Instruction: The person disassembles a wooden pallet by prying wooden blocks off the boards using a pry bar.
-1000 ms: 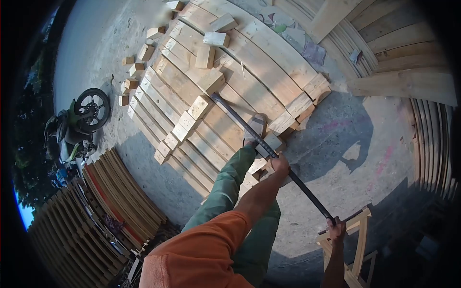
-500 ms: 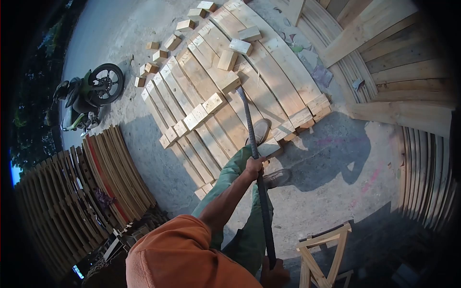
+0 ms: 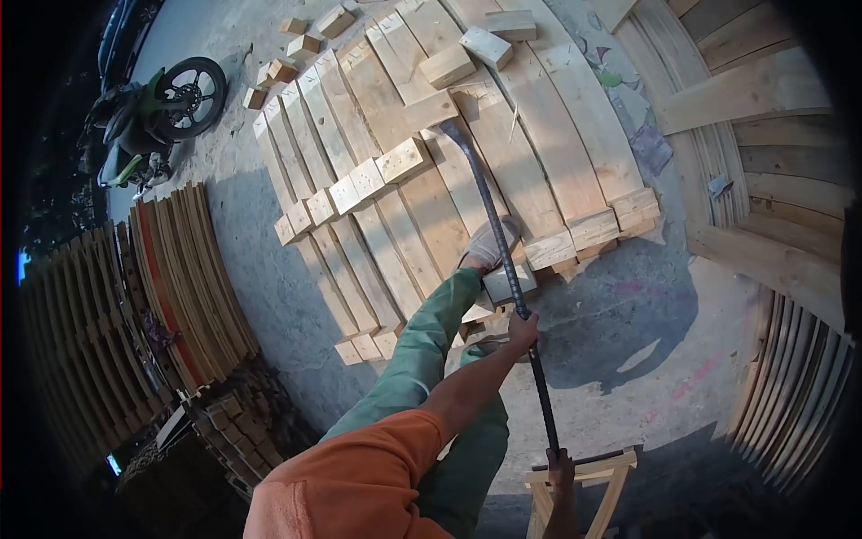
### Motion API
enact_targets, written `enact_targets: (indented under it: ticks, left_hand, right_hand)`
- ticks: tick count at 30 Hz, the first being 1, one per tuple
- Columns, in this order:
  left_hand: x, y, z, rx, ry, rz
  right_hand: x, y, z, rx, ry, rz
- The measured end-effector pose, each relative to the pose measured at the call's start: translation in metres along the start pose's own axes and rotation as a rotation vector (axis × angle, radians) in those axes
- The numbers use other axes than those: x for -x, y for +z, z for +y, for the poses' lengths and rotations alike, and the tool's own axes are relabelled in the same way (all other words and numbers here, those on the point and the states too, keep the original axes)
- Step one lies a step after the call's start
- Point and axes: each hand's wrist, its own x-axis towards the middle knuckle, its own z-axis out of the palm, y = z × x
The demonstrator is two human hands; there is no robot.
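Observation:
My left hand [image 3: 523, 332] is wrapped around the middle of a long dark ribbed pry bar [image 3: 496, 220]. Lower down, near the bar's rear end, my right hand [image 3: 561, 469] grips it too. The bar's flattened far tip rests by a wooden block [image 3: 429, 112] on top of a wooden pallet [image 3: 458, 193]; whether it is wedged under the block cannot be made out. One shoe [image 3: 494, 242] is planted on the pallet's near edge, beside the bar. A row of blocks [image 3: 364, 184] crosses the boards to the left of the tip.
Loose blocks [image 3: 488, 47] lie on the pallet's far part, others [image 3: 303, 47] on the ground beyond. A motorcycle [image 3: 148, 117] stands at upper left. Stacked pallets [image 3: 171, 287] rise at left, more planks and panels [image 3: 772, 162] at right. A wooden frame [image 3: 615, 472] sits near my right hand.
The view has shifted. The bar's rear end and my right hand have swung to the right, and my left hand now sits farther from the tip. Both hands keep hold of the bar.

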Motion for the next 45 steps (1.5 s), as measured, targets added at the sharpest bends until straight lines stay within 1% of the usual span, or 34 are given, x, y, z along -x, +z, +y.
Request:
enact_targets:
  ticks: [1, 2, 3, 4, 6, 8, 10, 11, 13, 14, 16, 17, 18, 19, 20, 22, 23, 26, 27, 28, 29, 30, 31, 32, 33, 35, 36, 37, 38, 39, 40, 42, 43, 45]
  left_hand:
    - [0.010, 0.006, -0.024, 0.000, -0.015, 0.018]
    - [0.020, 0.011, -0.048, 0.005, -0.025, 0.045]
    - [0.011, 0.011, -0.065, 0.004, -0.033, 0.094]
    - [0.005, 0.011, -0.078, 0.003, -0.041, 0.143]
    - [0.037, 0.002, -0.059, 0.027, -0.021, 0.140]
    - [0.079, -0.016, -0.038, 0.031, -0.012, 0.145]
    - [0.113, -0.028, -0.022, 0.021, -0.071, 0.123]
    - [0.115, -0.033, -0.028, 0.054, -0.056, 0.083]
    - [0.104, -0.039, -0.052, 0.051, -0.085, 0.014]
    - [0.106, -0.043, -0.052, 0.054, -0.122, -0.052]
    - [0.106, -0.049, -0.041, 0.058, -0.124, -0.030]
    - [0.106, -0.054, -0.029, 0.069, -0.124, 0.000]
    - [0.099, -0.064, -0.014, 0.125, -0.116, -0.006]
    - [0.088, -0.074, 0.013, 0.177, -0.104, -0.022]
    - [0.097, -0.083, 0.046, 0.139, -0.052, 0.008]
    - [0.080, -0.096, 0.051, 0.189, -0.065, 0.010]
    - [0.082, -0.099, 0.046, 0.204, -0.073, 0.021]
    - [0.110, -0.102, 0.031, 0.122, -0.061, 0.041]
    - [0.099, -0.099, 0.005, 0.063, -0.039, 0.059]
    - [0.122, -0.099, 0.012, 0.066, -0.052, 0.037]
    - [0.124, -0.098, 0.004, 0.068, -0.125, -0.007]
    - [0.129, -0.100, -0.003, 0.072, -0.130, -0.011]
    - [0.132, -0.100, -0.007, 0.078, -0.186, -0.056]
    - [0.138, -0.101, -0.001, 0.082, -0.243, -0.104]
    - [0.141, -0.102, 0.006, 0.104, -0.255, -0.074]
    - [0.128, -0.113, 0.038, 0.080, -0.169, -0.011]
    - [0.116, -0.127, 0.068, 0.121, -0.119, -0.044]
    - [0.106, -0.141, 0.095, 0.162, -0.125, -0.087]
    - [0.086, -0.145, 0.103, 0.170, -0.131, -0.066]
    - [0.091, -0.145, 0.109, 0.150, -0.151, -0.071]
    - [0.102, -0.141, 0.112, 0.257, -0.144, -0.063]
    - [0.115, -0.133, 0.100, 0.177, -0.110, -0.023]
    - [0.123, -0.130, 0.093, 0.208, -0.134, -0.047]
    - [0.132, -0.126, 0.076, 0.097, -0.126, -0.032]
  right_hand:
    - [0.020, -0.008, -0.002, 0.017, 0.018, -0.025]
    - [0.032, -0.015, -0.015, 0.029, -0.016, 0.018]
    - [0.051, -0.022, -0.022, 0.044, -0.055, 0.064]
    - [0.072, -0.025, -0.024, 0.038, -0.029, 0.051]
    - [0.119, -0.023, -0.016, -0.027, -0.148, 0.213]
    - [0.185, -0.056, -0.058, -0.034, -0.001, 0.147]
    - [0.248, -0.082, -0.095, 0.016, -0.059, 0.260]
    - [0.274, -0.098, -0.115, 0.008, -0.062, 0.266]
    - [0.310, -0.121, -0.146, -0.047, 0.117, 0.156]
    - [0.315, -0.115, -0.146, -0.056, 0.125, 0.158]
    - [0.310, -0.096, -0.143, 0.001, 0.036, 0.353]
    - [0.298, -0.087, -0.145, 0.001, 0.033, 0.351]
    - [0.283, -0.076, -0.148, 0.026, -0.038, 0.401]
    - [0.269, -0.070, -0.156, 0.048, -0.105, 0.461]
    - [0.264, -0.071, -0.166, 0.052, -0.090, 0.460]
    - [0.264, -0.074, -0.194, 0.063, -0.175, 0.528]
    - [0.273, -0.078, -0.199, -0.035, -0.154, 0.487]
    - [0.301, -0.071, -0.193, -0.007, -0.024, 0.417]
    - [0.315, -0.083, -0.204, 0.071, 0.043, 0.379]
    - [0.327, -0.096, -0.213, 0.072, 0.039, 0.392]
    - [0.342, -0.107, -0.219, 0.032, 0.177, 0.232]
    - [0.352, -0.111, -0.224, -0.007, 0.319, 0.069]
    - [0.357, -0.110, -0.227, -0.003, 0.326, 0.075]
    - [0.363, -0.110, -0.233, -0.038, 0.263, 0.142]
    - [0.370, -0.112, -0.238, -0.065, 0.197, 0.202]
    - [0.355, -0.122, -0.269, -0.003, 0.191, 0.169]
    - [0.345, -0.131, -0.288, 0.058, 0.205, 0.124]
    - [0.334, -0.138, -0.302, 0.022, 0.115, 0.176]
    - [0.341, -0.141, -0.306, 0.025, 0.135, 0.152]
    - [0.340, -0.145, -0.312, 0.043, 0.098, 0.230]
    - [0.338, -0.147, -0.319, 0.058, 0.055, 0.305]
    - [0.347, -0.146, -0.309, 0.062, 0.075, 0.264]
    - [0.351, -0.144, -0.300, 0.045, 0.124, 0.212]
    - [0.361, -0.142, -0.289, -0.040, 0.245, 0.060]
